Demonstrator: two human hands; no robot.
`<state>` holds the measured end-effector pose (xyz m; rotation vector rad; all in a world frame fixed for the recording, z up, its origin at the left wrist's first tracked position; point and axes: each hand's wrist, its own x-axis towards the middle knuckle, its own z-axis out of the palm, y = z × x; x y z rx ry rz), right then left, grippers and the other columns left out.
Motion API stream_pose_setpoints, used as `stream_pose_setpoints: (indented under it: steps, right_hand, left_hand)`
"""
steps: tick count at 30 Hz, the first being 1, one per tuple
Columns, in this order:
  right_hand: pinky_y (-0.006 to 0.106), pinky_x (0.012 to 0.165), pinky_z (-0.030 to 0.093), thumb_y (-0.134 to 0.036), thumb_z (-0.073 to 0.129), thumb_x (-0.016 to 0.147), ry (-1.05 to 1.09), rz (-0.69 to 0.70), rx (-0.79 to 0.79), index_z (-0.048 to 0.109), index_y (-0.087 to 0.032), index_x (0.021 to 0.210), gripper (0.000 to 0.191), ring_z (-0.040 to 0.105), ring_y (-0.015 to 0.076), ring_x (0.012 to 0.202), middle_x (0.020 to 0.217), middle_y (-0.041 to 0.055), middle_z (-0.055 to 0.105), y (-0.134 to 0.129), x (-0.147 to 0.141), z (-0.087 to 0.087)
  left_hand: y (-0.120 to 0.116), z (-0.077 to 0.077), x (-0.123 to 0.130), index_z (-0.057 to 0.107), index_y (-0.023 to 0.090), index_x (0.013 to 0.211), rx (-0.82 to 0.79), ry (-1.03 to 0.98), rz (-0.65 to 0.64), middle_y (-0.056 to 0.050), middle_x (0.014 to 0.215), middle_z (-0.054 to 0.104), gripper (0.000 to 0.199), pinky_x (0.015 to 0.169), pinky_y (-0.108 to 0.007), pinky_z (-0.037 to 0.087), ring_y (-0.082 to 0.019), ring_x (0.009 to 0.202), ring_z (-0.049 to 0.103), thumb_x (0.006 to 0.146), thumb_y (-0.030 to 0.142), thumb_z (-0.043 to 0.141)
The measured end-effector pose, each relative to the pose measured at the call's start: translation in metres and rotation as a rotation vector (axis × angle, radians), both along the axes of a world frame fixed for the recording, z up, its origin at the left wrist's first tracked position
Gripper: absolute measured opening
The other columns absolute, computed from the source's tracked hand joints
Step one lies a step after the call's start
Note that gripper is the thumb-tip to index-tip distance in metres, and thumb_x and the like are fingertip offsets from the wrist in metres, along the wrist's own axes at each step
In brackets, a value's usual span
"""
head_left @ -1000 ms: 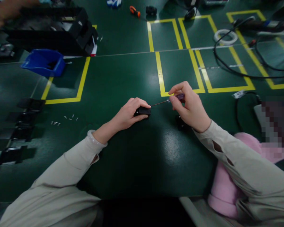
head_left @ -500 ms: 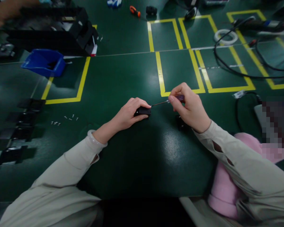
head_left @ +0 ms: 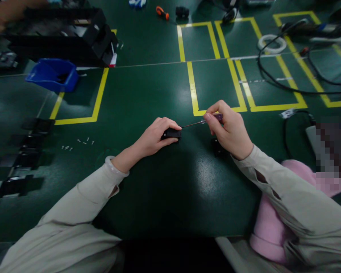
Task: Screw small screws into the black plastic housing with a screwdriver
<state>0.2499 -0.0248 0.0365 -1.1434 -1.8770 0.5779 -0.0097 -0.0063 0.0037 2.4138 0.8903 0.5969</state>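
Observation:
My left hand [head_left: 156, 136] is closed round a small black block-shaped part [head_left: 173, 134], pressing it on the green tabletop with thumb and fingers. In my right hand [head_left: 229, 129] is a screwdriver [head_left: 218, 117] with a dark purplish handle, held between thumb and fingers. Its thin metal shaft points left, and the tip meets the right end of the black part by my left fingertips. Partly hidden under my right hand lies another small black part [head_left: 216, 147]. Several small screws [head_left: 83, 141] are scattered left of my left hand.
Several black parts [head_left: 27, 159] line the left side. A blue bin [head_left: 53, 74] stands before a long black rack [head_left: 59, 41], with another person's arm [head_left: 14, 13] behind. An orange-handled tool [head_left: 162, 13], a white ring [head_left: 272, 43] and black cables [head_left: 272, 81] lie farther off.
My right hand and the screwdriver handle have shifted very slightly to the right. My left hand and the black part stay in place.

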Motion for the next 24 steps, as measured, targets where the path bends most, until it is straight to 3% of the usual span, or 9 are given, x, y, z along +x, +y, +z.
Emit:
stream_pose_setpoints:
  steps: [6, 12, 15, 18, 22, 24]
  right_hand:
    - [0.03, 0.057, 0.044, -0.031, 0.051, 0.096, 0.017, 0.008, 0.025, 0.05, -0.023, 0.098, 0.008, 0.058, 0.011, 0.063, 0.084, -0.0002, 0.059, 0.0009, -0.0001, -0.0015]
    - [0.027, 0.051, 0.038, -0.035, 0.053, 0.097, -0.014, -0.003, 0.01, 0.05, -0.023, 0.085, 0.017, 0.051, 0.0088, 0.051, 0.063, -0.0052, 0.052, 0.0005, 0.0002, 0.0015]
    - [0.027, 0.053, 0.041, -0.025, 0.052, 0.095, -0.001, 0.009, 0.026, 0.051, -0.022, 0.094, 0.003, 0.053, 0.0091, 0.053, 0.07, -0.004, 0.055, 0.0005, -0.0002, 0.0016]
    - [0.028, 0.054, 0.042, -0.025, 0.052, 0.094, 0.002, 0.003, 0.024, 0.051, -0.023, 0.095, 0.003, 0.054, 0.0095, 0.055, 0.073, -0.0034, 0.056, 0.0007, -0.0002, 0.0011]
    - [0.027, 0.05, 0.036, -0.038, 0.053, 0.096, -0.027, -0.02, 0.004, 0.05, -0.023, 0.084, 0.019, 0.05, 0.0089, 0.048, 0.059, -0.0062, 0.05, 0.0007, 0.0002, 0.0004]
    - [0.028, 0.05, 0.037, -0.034, 0.052, 0.097, -0.027, -0.019, 0.005, 0.051, -0.023, 0.088, 0.014, 0.05, 0.0093, 0.048, 0.06, -0.006, 0.051, 0.0008, 0.0002, -0.0001]
  left_hand:
    - [0.0004, -0.0007, -0.0011, 0.056, 0.021, 0.121, -0.016, 0.013, 0.009, -0.007, 0.121, 0.064, 0.028, 0.1, -0.039, 0.043, -0.023, 0.113, 0.058, 0.096, 0.033, 0.062]
    - [0.0002, -0.001, -0.0011, 0.056, 0.021, 0.121, -0.008, 0.003, 0.002, -0.007, 0.12, 0.064, 0.028, 0.099, -0.039, 0.043, -0.022, 0.113, 0.058, 0.096, 0.033, 0.062]
    - [0.0002, -0.0007, -0.0008, 0.056, 0.021, 0.121, -0.006, 0.007, 0.0, -0.007, 0.12, 0.064, 0.028, 0.099, -0.038, 0.043, -0.022, 0.113, 0.058, 0.096, 0.033, 0.062]
    - [0.0001, -0.0002, -0.0006, 0.057, 0.021, 0.12, -0.01, 0.012, 0.005, -0.007, 0.12, 0.064, 0.028, 0.099, -0.039, 0.043, -0.022, 0.113, 0.058, 0.096, 0.035, 0.061]
    - [-0.0002, 0.0006, -0.0007, 0.057, 0.021, 0.12, -0.011, 0.016, 0.011, -0.007, 0.119, 0.065, 0.028, 0.099, -0.04, 0.043, -0.023, 0.112, 0.059, 0.097, 0.036, 0.06]
    - [-0.0001, 0.0009, -0.0007, 0.057, 0.021, 0.12, -0.014, 0.018, 0.011, -0.007, 0.119, 0.065, 0.028, 0.099, -0.04, 0.043, -0.023, 0.112, 0.059, 0.097, 0.035, 0.06]
